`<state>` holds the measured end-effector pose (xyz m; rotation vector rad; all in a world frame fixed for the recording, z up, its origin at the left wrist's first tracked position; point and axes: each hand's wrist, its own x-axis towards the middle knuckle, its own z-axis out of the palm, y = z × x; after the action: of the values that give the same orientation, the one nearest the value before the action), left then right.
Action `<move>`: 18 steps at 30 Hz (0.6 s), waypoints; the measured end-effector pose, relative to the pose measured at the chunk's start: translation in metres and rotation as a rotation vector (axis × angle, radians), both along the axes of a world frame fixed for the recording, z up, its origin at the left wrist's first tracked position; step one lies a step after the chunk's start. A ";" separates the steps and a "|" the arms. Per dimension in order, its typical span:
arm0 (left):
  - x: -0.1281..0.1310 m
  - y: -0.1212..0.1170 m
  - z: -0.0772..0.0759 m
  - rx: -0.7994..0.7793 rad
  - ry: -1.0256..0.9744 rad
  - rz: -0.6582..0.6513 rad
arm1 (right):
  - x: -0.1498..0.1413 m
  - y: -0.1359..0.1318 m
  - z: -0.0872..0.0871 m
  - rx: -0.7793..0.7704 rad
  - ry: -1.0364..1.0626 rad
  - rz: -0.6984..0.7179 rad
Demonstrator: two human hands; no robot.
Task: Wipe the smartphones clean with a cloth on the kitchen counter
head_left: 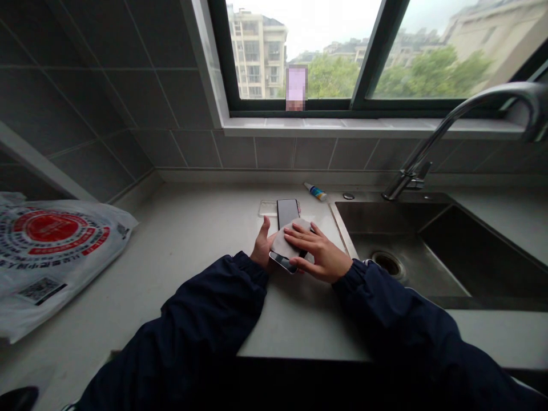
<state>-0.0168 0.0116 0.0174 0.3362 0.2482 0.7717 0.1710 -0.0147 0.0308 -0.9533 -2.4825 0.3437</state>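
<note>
Mostly illegible lettering, head view: we see red print (53, 226) and a QR code (40, 290) on the white bag (117, 220), characters too blurred; likewise the small tube (315, 192). Our left hand (262, 246) grips a phone (282, 261); our right hand (323, 252) presses a pale pad (280, 242) against it, phone between both hands.

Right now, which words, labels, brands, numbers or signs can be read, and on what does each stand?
None reads clearly enough to quote.
White bag: red and black print, too blurred to read, plus a QR code.
Tube by the sink: label too small to read.
Held phone and phone on the counter: no lettering visible.
</note>
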 end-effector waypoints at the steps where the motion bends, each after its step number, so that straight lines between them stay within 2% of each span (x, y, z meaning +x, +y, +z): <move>1: -0.001 0.001 0.000 0.000 0.000 0.004 | -0.002 -0.002 0.001 0.001 -0.003 0.029; 6: -0.007 0.005 -0.001 0.017 0.065 -0.069 | -0.010 -0.013 0.005 -0.007 0.013 0.135; 12: -0.007 0.007 -0.006 0.050 0.168 0.072 | -0.016 -0.022 0.008 -0.019 0.027 0.214; 18: -0.006 0.004 -0.008 0.049 0.158 0.082 | -0.017 -0.021 0.003 0.063 0.076 0.189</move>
<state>-0.0227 0.0157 0.0090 0.4364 0.3940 0.8343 0.1543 -0.0360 0.0337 -0.6692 -2.5032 0.3532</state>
